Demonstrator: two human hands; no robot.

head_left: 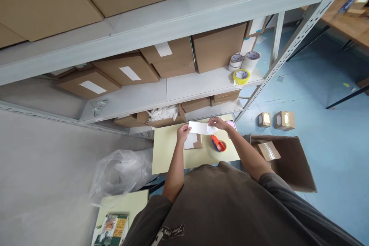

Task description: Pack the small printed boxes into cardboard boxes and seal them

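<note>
A white paper slip [198,127] is stretched between my two hands above the pale yellow table [165,153]. My left hand [182,133] pinches its left end, and my right hand [217,123] grips the right end. Partly covered by the slip, a small cardboard box [198,144] with white paper on its top lies on the table. To its right rests an orange and blue tape dispenser [215,140] with a roll of tape. Beyond my right wrist, a phone [231,124] with a lit pinkish screen is partly hidden.
Metal shelving [198,88] with cardboard boxes and tape rolls [241,76] stands ahead. A bin of white material [163,113] sits low on it. On the right are a large open carton [300,161] and two small boxes [285,120]. A plastic bag [123,173] lies left.
</note>
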